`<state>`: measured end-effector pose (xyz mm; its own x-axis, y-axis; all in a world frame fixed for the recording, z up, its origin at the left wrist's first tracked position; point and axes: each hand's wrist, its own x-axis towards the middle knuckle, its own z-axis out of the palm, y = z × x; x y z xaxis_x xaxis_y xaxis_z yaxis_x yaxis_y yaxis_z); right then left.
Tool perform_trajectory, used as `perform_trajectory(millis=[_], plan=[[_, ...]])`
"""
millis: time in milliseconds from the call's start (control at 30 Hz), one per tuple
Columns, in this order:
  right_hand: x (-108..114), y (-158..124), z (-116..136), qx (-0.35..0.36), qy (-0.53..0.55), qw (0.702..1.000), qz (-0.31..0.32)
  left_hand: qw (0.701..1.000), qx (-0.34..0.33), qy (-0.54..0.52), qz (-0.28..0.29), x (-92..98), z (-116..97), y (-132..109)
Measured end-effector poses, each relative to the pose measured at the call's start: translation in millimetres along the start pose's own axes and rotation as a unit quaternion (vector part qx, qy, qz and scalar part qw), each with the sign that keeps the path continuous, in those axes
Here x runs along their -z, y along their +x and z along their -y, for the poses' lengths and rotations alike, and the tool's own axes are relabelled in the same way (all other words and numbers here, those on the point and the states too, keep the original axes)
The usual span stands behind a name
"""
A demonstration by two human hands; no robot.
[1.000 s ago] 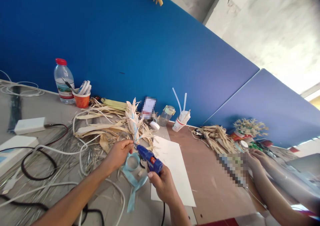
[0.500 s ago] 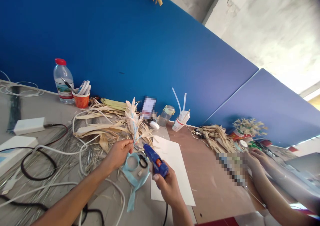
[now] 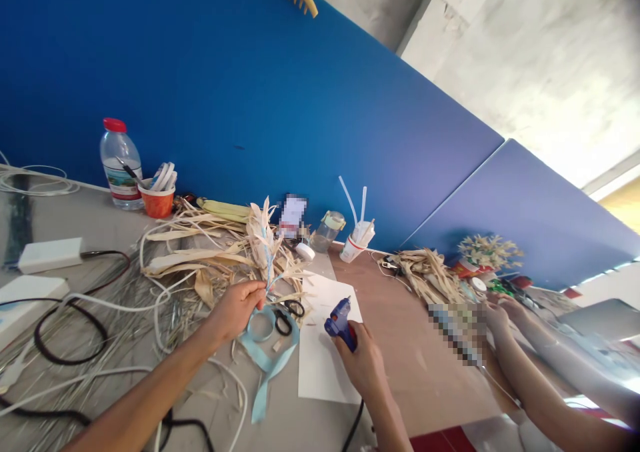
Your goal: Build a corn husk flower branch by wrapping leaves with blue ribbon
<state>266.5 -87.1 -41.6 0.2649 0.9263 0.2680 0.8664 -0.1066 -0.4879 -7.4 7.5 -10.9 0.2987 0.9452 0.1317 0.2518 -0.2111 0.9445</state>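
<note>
Pinched in the fingers of my left hand is the lower end of a dried corn husk flower, which stands upright with blue strands along it. My right hand grips a blue glue gun above a white sheet of paper, its nozzle pointing up and away. Below my left hand lie a light-blue ribbon roll with a loose tail and black-handled scissors. Loose dried husks spread behind my left hand.
Along the blue partition stand a bottle, an orange cup, a jar and a paper cup with straws. White and black cables cross the left side. Another person's hands are at the right, near more husks.
My right hand has drawn the glue gun right, away from the husk flower, and turned its nozzle upward. The scissors show more fully. My left hand keeps its hold.
</note>
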Motion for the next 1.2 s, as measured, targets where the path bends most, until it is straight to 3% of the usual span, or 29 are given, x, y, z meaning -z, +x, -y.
perform_trajectory(millis=[100, 200, 267, 333, 433, 467, 600, 667, 767, 833, 1033, 1200], plan=[[-1, 2, -4, -0.004, -0.063, 0.998, 0.028, 1.0, -0.013, -0.001, 0.007, 0.0, -2, -1], [8, 4, 5, -0.013, -0.103, 0.995, -0.005, 1.0, -0.008, -0.001, 0.01, -0.3, -4, -2], [15, 6, 18, -0.008, -0.045, 0.998, -0.034, 1.0, -0.004, -0.004, 0.01, -0.7, -5, -2], [19, 8, 37, 0.017, 0.108, 0.994, 0.016, 1.0, -0.004, -0.012, 0.014, -1.4, -5, -2], [13, 13, 74, 0.008, 0.291, 0.944, 0.157, 0.999, -0.006, -0.027, 0.027, -2.4, -3, -2], [7, 15, 87, 0.011, 0.321, 0.93, 0.177, 0.999, -0.006, -0.031, 0.034, -2.6, -2, -2], [-21, 30, 123, 0.024, 0.414, 0.899, 0.138, 0.997, -0.013, -0.044, 0.067, -2.5, -4, -3], [-34, 36, 130, 0.015, 0.5, 0.852, 0.154, 0.995, 0.0, -0.058, 0.087, -2.1, -8, -5], [-44, 43, 134, -0.024, 0.63, 0.753, 0.189, 0.987, 0.031, -0.092, 0.127, -1.0, -15, -8], [-45, 44, 133, -0.036, 0.666, 0.712, 0.218, 0.98, 0.05, -0.117, 0.152, -0.1, -19, -11], [-38, 43, 132, -0.028, 0.665, 0.692, 0.28, 0.95, 0.093, -0.204, 0.215, 0.2, -14, -13], [-42, 41, 130, -0.022, 0.679, 0.671, 0.299, 0.934, 0.127, -0.244, 0.228, -2.4, -7, -12]])
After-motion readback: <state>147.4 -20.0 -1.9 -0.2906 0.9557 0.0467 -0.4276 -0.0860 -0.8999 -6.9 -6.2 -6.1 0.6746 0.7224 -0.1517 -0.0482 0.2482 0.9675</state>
